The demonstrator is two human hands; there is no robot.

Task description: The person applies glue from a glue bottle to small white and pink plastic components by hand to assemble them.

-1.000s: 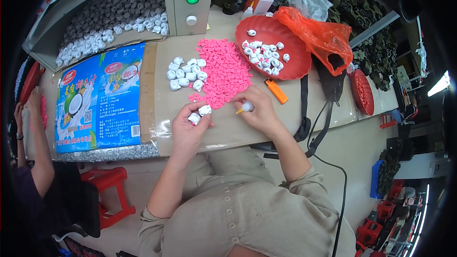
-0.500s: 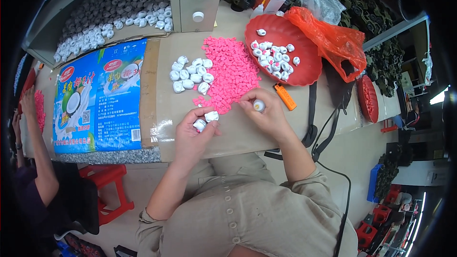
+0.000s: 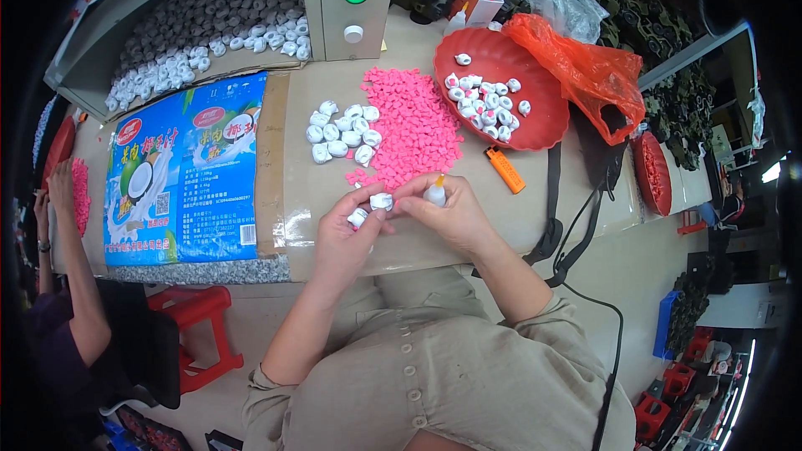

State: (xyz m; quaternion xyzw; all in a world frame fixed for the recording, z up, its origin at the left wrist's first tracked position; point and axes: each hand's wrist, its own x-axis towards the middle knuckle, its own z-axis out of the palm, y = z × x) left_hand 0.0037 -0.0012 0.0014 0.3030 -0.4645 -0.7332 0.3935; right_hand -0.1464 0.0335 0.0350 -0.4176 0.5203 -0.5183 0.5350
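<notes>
My left hand [image 3: 336,242] is closed around small white moulded pieces, one [image 3: 381,200] at its fingertips and another [image 3: 357,217] nearer the palm. A small white squeeze bottle with a yellow tip [image 3: 435,194] is gripped in my right hand [image 3: 459,221], its tip pointing away from me. The right thumb and fingertips meet the front white piece, touching or nearly so; whether they pinch something tiny is hidden. Just beyond both hands spreads a pile of small pink pieces [image 3: 409,129]. To its left sits a cluster of similar white pieces [image 3: 342,125].
A red bowl [image 3: 547,121] holds white pieces, some with pink parts. Beside it lie an orange lighter-like object [image 3: 505,170], an orange plastic bag [image 3: 576,67] and black straps [image 3: 547,230]. Blue printed cardboard [image 3: 184,175] covers the left. Another person's arms [image 3: 75,267] work at far left.
My right hand has moved left until its fingertips meet the white piece in my left hand. The bottle has tilted, so its yellow tip now points away from me.
</notes>
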